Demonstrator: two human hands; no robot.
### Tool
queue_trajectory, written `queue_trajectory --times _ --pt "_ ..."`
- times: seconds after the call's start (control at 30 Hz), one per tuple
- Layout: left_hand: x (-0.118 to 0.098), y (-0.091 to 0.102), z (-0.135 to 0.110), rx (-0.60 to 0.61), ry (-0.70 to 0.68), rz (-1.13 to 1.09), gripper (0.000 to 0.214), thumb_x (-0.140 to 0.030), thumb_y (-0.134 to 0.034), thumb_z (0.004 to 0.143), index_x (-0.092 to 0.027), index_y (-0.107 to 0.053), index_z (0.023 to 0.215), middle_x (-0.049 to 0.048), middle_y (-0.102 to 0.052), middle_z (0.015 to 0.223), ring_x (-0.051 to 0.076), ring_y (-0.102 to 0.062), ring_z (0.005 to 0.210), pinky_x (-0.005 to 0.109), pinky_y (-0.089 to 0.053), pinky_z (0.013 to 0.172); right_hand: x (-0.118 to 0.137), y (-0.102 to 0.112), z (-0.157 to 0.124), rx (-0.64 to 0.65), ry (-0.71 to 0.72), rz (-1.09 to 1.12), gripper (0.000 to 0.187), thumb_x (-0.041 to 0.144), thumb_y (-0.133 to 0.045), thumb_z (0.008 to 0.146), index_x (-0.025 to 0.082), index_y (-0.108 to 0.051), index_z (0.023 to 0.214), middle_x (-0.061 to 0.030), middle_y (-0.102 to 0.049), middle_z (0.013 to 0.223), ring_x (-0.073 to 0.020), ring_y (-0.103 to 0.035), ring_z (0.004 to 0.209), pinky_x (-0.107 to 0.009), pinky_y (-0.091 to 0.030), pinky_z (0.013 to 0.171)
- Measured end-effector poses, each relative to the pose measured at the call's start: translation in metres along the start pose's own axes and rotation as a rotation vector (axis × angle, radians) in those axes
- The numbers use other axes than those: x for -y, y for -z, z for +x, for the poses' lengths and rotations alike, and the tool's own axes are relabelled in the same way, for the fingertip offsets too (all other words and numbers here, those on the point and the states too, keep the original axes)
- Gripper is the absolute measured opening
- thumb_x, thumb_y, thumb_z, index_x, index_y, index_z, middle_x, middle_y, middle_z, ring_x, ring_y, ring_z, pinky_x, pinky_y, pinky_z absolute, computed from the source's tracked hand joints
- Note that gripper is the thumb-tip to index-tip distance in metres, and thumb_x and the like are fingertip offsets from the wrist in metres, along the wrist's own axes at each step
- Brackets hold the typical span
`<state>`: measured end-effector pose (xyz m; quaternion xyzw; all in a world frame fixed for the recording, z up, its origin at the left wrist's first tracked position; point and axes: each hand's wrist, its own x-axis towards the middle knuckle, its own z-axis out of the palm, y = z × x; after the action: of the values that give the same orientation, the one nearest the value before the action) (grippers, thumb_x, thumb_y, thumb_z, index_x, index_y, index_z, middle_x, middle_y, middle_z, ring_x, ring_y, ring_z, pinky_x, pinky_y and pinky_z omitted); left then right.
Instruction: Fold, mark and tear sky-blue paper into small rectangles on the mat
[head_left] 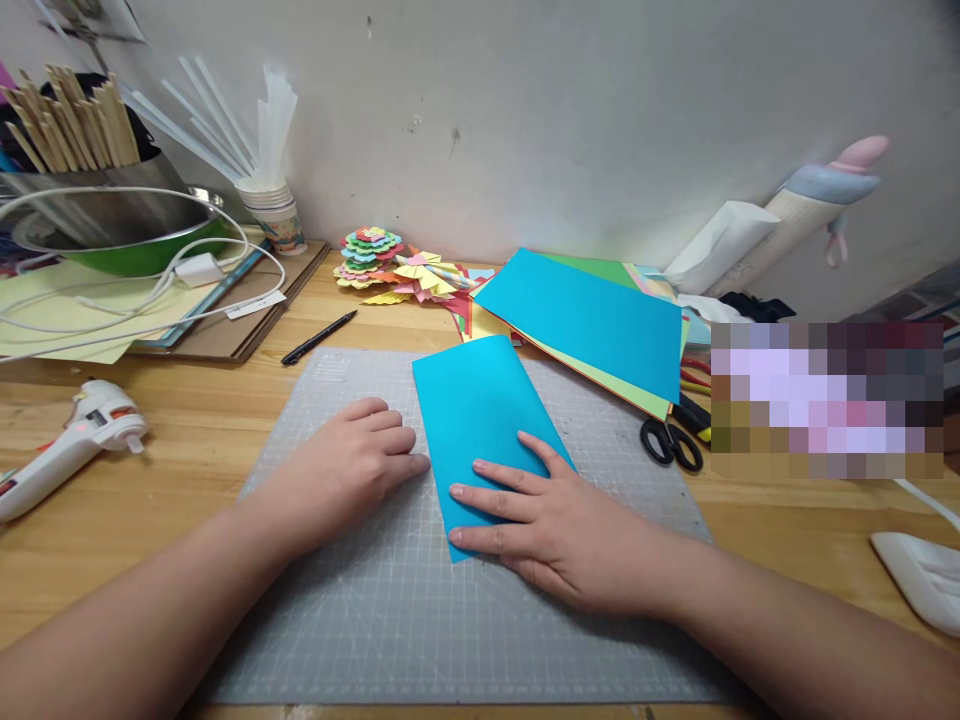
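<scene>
A folded sheet of bright blue paper (480, 410) lies on a grey cutting mat (390, 600) in front of me. My right hand (559, 520) rests flat on the paper's near end, fingers stretched out and pressing it down. My left hand (360, 460) lies on the mat at the paper's left edge, fingers loosely curled, their tips touching that edge. Neither hand holds anything.
A stack of coloured paper (592, 320) with a blue top sheet lies behind right, black scissors (671, 440) beside it. Paper flowers (390, 262) and a black pen (319, 338) lie behind. A white glue gun (71, 440) lies at left, a steel bowl (112, 225) and cables behind it.
</scene>
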<state>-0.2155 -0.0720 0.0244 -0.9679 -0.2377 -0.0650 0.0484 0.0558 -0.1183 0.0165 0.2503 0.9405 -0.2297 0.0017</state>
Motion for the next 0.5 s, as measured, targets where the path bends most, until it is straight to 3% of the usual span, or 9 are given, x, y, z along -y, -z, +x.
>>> queue_trajectory --times 0.5 --pt "-0.0003 -0.0047 0.0002 -0.020 0.027 -0.050 0.020 -0.020 -0.047 0.095 -0.022 -0.068 0.093 -0.0004 -0.060 0.069 0.018 -0.050 0.070 0.034 -0.033 0.076 -0.0003 -0.0003 0.0004 0.034 -0.014 -0.006 0.042 0.034 -0.031 0.102 0.041 -0.038 0.143 0.0053 -0.029 0.157 -0.0222 -0.019 0.146 -0.059 0.009 0.112"
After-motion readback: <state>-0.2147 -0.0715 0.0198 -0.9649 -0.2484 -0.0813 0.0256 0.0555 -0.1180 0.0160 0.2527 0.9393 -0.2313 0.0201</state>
